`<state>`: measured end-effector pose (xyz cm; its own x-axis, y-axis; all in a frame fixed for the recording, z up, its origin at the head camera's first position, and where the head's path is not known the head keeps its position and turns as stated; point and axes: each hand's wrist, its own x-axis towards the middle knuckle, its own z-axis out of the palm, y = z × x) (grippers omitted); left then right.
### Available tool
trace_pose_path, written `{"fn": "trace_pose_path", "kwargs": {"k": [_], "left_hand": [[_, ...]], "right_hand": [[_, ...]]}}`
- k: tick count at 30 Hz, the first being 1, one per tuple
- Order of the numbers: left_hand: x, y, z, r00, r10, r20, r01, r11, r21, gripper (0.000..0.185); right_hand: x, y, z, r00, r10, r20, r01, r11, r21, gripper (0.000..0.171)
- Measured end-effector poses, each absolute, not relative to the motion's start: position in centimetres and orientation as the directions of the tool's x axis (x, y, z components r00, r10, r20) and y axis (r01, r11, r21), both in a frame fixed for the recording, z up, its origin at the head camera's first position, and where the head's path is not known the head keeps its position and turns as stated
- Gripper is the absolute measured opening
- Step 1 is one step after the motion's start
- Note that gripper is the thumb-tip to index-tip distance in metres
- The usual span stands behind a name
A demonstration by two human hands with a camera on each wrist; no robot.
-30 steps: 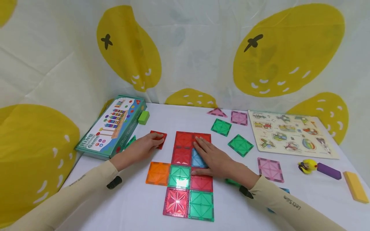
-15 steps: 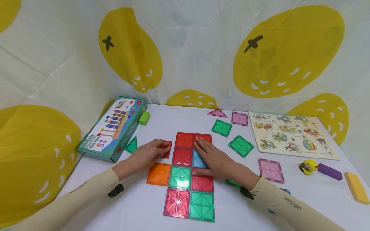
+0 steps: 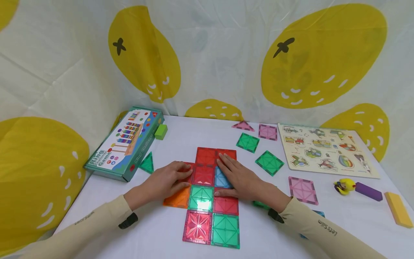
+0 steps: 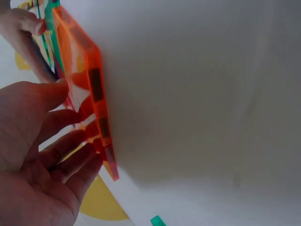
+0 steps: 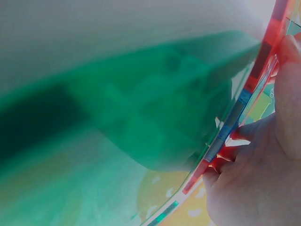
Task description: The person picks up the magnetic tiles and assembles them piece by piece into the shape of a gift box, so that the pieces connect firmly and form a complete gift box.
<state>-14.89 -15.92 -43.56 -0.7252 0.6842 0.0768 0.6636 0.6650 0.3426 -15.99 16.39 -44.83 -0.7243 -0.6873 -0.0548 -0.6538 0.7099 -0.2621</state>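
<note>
Translucent magnetic tiles lie edge to edge on the white table. My left hand (image 3: 165, 180) rests its fingers on a red tile (image 3: 192, 166) at the block's left side, partly hidden under them. Its thumb touches the orange tile (image 3: 177, 199) just below. In the left wrist view its fingers lie loosely bent over the tiles' top. My right hand (image 3: 243, 182) lies with outstretched fingers over the block's right column, across a blue tile (image 3: 221, 178) and onto red ones. Green tile (image 3: 201, 198), glossy red tile (image 3: 196, 226) and green tile (image 3: 225, 230) continue the block toward me.
A ring game box (image 3: 124, 144) stands at the left, with a green block (image 3: 161, 132) and a green triangle tile (image 3: 147, 163) beside it. Loose green tile (image 3: 269, 163) and pink tile (image 3: 303, 190) lie right of the block. Beyond are a picture puzzle board (image 3: 325, 151) and a yellow toy figure (image 3: 344, 186).
My left hand has slid the red tile right and toward me, up against the block and above the orange tile. The right hand has stayed in place.
</note>
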Motion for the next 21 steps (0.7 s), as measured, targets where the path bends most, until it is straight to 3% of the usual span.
{"fn": "trace_pose_path", "kwargs": {"k": [15, 21], "left_hand": [[-13.96, -15.73, -43.83, -0.730, 0.678, 0.090, 0.665, 0.673, 0.325, 0.076], [-13.92, -15.73, -44.22, -0.721, 0.685, 0.101, 0.679, 0.670, 0.299, 0.076]], "right_hand": [[-15.89, 16.30, -44.64, -0.732, -0.678, -0.062, -0.641, 0.717, -0.273, 0.113], [-15.94, 16.30, -44.66, -0.734, -0.675, -0.073, -0.637, 0.722, -0.269, 0.114]]}}
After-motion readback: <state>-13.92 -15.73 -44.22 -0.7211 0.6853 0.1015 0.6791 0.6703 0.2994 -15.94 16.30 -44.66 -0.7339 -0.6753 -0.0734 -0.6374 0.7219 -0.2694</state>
